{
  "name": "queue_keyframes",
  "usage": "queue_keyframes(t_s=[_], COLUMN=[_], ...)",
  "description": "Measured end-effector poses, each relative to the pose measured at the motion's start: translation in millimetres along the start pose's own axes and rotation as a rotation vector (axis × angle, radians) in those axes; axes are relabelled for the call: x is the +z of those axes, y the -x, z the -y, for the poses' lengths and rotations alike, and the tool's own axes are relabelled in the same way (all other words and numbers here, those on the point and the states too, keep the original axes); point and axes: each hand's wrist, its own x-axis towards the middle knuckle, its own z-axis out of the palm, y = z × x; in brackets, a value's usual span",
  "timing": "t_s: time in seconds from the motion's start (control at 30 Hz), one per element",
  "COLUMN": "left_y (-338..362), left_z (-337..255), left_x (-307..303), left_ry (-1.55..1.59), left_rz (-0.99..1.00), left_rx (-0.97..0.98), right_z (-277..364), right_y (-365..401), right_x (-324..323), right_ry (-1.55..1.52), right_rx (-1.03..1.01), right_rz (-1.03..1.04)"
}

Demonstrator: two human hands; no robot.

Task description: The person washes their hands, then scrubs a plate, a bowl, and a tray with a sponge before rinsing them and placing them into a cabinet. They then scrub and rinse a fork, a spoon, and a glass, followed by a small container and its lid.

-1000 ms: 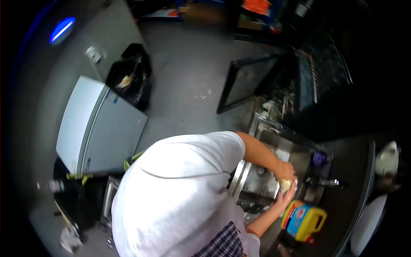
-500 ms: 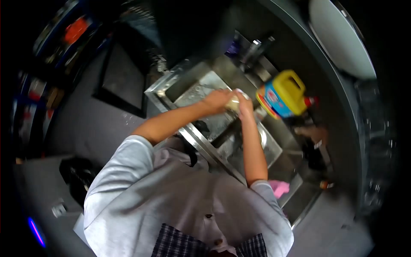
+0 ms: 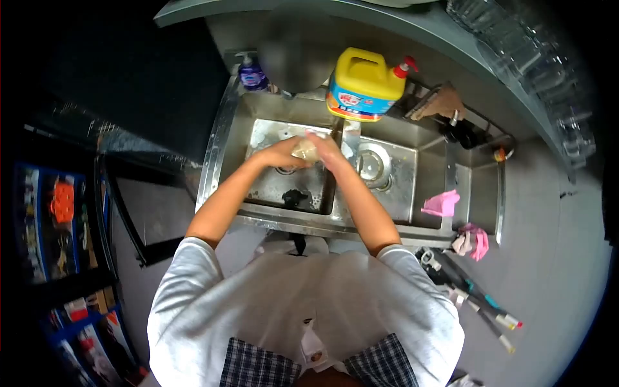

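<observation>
Above the left basin of a steel sink [image 3: 274, 216], both hands close around a small pale, beige object [image 3: 305, 151], too unclear to name. My left hand [image 3: 280, 153] grips its left side. Against its right side lies my right hand [image 3: 325, 149], fingers curled over the top. Below them in the basin is a dark wet scrap [image 3: 294, 197]. A yellow jug [image 3: 367, 76] with a blue label and red pump stands behind the divider, to the right of my hands.
A purple pump bottle [image 3: 253, 74] stands at the back left corner. In the right basin lies a round metal item [image 3: 374, 164]. Pink cloths [image 3: 442, 204] hang over the right edges. A shelf [image 3: 380, 17] with glasses [image 3: 538, 61] runs overhead. Long-handled tools [image 3: 480, 300] lie at lower right.
The camera view has turned, so the sink now lies more level across the picture. Both hands still hold the pale object over the left basin.
</observation>
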Motion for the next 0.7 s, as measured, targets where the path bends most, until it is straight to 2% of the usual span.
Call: queue_keyframes(t_s=[0.03, 0.1, 0.13, 0.23, 0.27, 0.37, 0.4, 0.5, 0.53, 0.63, 0.67, 0.7], left_y=[1, -8, -10, 2, 3, -11, -12, -20, -18, 8, 5, 9], left_z=[3, 39, 40, 18, 19, 55, 46, 52, 51, 23, 38, 40], left_x=[-10, -7, -5, 26, 23, -8, -17, -34, -29, -20, -18, -19], left_ry=[0.27, 0.041, -0.074, -0.998, -0.979, -0.361, -0.068, 0.007, -0.14, -0.782, -0.794, -0.716], left_rz=[0.224, 0.082, 0.013, -0.368, -0.303, -0.061, 0.076, 0.184, 0.136, -0.165, -0.271, -0.311], left_rx=[-0.176, -0.012, 0.078, 0.051, 0.02, 0.396, 0.143, 0.169, 0.286, 0.24, 0.363, 0.37], right_z=[-22, -25, -21, 0, 7, -14, -16, -18, -15, 5, -9, -22], right_y=[-14, -13, -3, 13, 17, 3, 3, 1, 3, 20, 5, -7], right_x=[2, 15, 24, 28, 29, 25, 27, 38, 40, 47, 34, 21], right_ry=[-0.021, 0.264, 0.286, -0.173, -0.231, -0.242, -0.187, -0.107, -0.088, -0.475, -0.522, -0.542], right_rx=[-0.03, -0.037, -0.04, 0.197, 0.238, 0.179, 0.149, 0.056, 0.084, 0.138, 0.17, 0.135], right_rz=[-0.02, -0.123, -0.242, -0.072, -0.037, -0.03, -0.105, -0.14, -0.121, -0.105, -0.127, -0.111])
